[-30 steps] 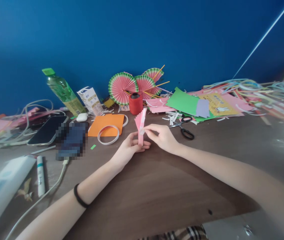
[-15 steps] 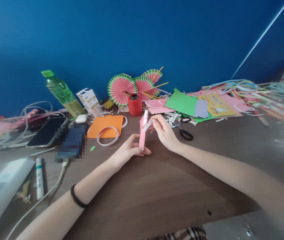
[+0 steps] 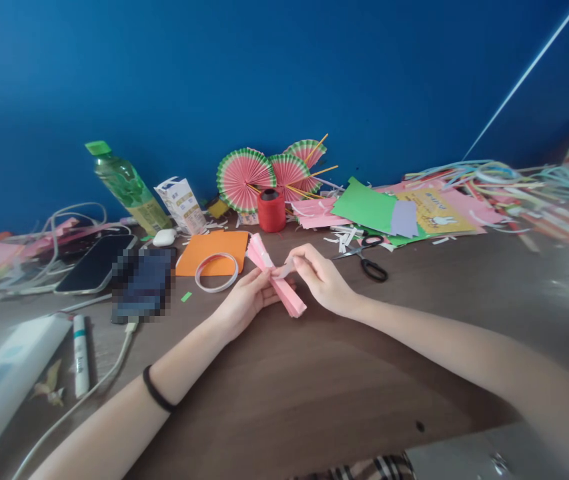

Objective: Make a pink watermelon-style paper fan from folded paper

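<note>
My left hand (image 3: 240, 303) is closed around the middle of a narrow bundle of pleated pink paper (image 3: 290, 298), which lies slanted across its fingers. Between thumb and fingers, my right hand (image 3: 323, 280) pinches a thin whitish strip (image 3: 285, 268) that reaches to the pleated paper; whether it is tape or paper I cannot tell. A roll of pale tape (image 3: 217, 289) lies beside my left hand, partly over an orange paper sheet (image 3: 189, 250). To the right of my right hand are black-handled scissors (image 3: 374, 269).
Behind are a red thread spool (image 3: 271, 212), pink-and-green pleated fans (image 3: 241, 177) and green paper (image 3: 364, 207) among white scraps. On the left stand a green bottle (image 3: 127, 187) and a carton (image 3: 180, 205), near a phone (image 3: 97, 263), a marker (image 3: 80, 357) and cables.
The pleated paper has turned from nearly upright to a slant, its top leaning left. My left hand has shifted its grip to the paper's middle. My right hand has come slightly down and left.
</note>
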A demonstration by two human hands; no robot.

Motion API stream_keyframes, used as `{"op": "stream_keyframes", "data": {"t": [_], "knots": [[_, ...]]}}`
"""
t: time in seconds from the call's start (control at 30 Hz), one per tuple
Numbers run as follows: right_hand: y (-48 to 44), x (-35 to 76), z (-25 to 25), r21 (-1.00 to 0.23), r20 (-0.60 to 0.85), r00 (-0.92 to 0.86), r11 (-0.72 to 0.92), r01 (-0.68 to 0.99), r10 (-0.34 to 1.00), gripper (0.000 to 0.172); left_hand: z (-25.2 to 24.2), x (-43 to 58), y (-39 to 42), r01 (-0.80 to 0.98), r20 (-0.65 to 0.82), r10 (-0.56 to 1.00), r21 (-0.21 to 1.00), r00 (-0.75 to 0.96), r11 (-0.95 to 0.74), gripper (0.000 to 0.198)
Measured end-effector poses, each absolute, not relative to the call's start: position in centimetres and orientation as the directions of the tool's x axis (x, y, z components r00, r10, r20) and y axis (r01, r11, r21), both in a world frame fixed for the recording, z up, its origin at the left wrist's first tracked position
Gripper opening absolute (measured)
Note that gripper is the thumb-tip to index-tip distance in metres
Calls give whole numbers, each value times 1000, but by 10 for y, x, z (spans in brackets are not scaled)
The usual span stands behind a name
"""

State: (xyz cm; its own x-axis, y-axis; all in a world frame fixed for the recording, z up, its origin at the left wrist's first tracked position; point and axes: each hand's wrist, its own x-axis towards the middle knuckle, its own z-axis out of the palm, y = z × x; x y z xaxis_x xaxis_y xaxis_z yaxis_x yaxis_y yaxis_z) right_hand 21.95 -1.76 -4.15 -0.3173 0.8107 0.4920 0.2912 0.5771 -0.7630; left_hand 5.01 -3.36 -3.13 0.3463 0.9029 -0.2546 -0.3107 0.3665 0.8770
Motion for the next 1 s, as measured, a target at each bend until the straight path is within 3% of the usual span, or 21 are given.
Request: {"op": "stream_keyframes", "data": {"t": [0.1,0.33,0.53,0.63,0.77,0.9,1.0], "knots": [[-19,218,-41,-764,481,-339,577,290,808,16,-33,46,-31,-378,-245,900,844,360,380,12],[-4,222,-35,-884,446,-234,466,31,864,20,-29,46,-30,-410,-282,891,810,356,420,15],[39,259,-31,-828,530,42,506,243,847,19,-30,46,-29,-398,-321,880,800,349,449,14],[58,282,-39,-703,636,40,558,441,770,16,-31,44,-29,-388,-290,889,820,355,422,13],[72,304,-52,-403,705,-164,580,708,690,17,-32,45,-29,-418,-267,904,818,332,395,13],[75,312,-58,-201,622,-405,637,744,670,17,-31,49,-30,-440,-306,885,780,351,445,12],[75,315,-58,-108,556,-492,645,756,670,15,-32,51,-30,-440,-357,857,745,372,502,12]]}}
